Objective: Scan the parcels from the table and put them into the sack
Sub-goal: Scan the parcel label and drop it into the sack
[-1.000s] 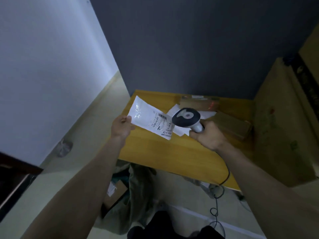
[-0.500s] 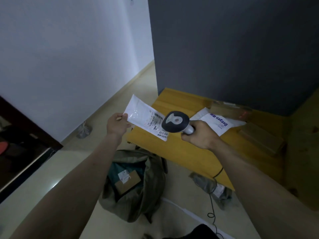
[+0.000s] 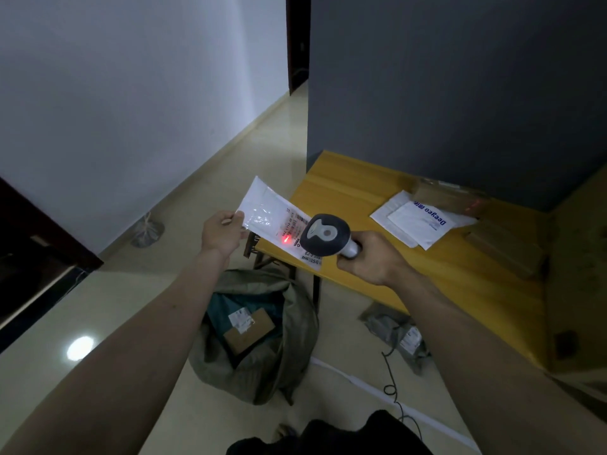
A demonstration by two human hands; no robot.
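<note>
My left hand pinches the left edge of a flat white mailer parcel, held in the air over the table's near-left corner. My right hand grips the handle of a grey barcode scanner, whose head points at the parcel's label. A red light spot glows on that label. Below, an olive sack stands open on the floor, with a brown box and a teal parcel inside. On the yellow table lie white mailers and brown cardboard boxes.
A grey bagged parcel lies on the floor under the table's edge, beside the scanner's black cable. A dark partition wall stands behind the table. A white wall runs along the left, with a small tied bag at its base.
The view has swung left and down, so the sack shows fully. Both hands have stayed together with the parcel and scanner, and a red scan spot now glows on the label.
</note>
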